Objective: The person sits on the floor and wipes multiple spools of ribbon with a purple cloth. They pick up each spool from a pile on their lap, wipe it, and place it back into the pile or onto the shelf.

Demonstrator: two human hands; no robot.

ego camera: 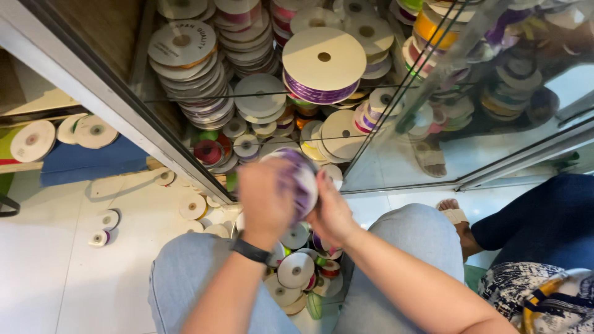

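1. Head view, looking down. I see both hands on one purple ribbon spool (301, 181), held up in front of a glass cabinet (396, 164), above the knees.
2. Left hand (267, 199): fingers curled shut around the spool's left side, back of hand toward the camera, black wrist band (250, 250) on the forearm. Motion-blurred, so I can't make out the finger detail.
3. Right hand (331, 213): closed on the spool's lower right edge, forearm coming in from bottom right.
4. Spool orientation: a white disc face tilts up and to the right, purple ribbon winding shows on the rim. Axis looks roughly diagonal toward the upper right; blur makes it hard to tell exactly.
5. Packages: inside the cabinet, stacks of flat white-faced spools. The large one, top centre (323, 64), has a round cream face, centre hole and purple winding. The left stack's (183, 44) top disc bears a round printed label. Orange spools (433, 28) top right, a red one (207, 151) lower left.
6. Floor: a pile of white-faced spools (296, 269) between the knees, with loose small ones at left (102, 229) on the white floor (49, 272). More discs lean on a blue panel (80, 159) at far left.
7. Another person's sandalled foot (453, 213) is at right.
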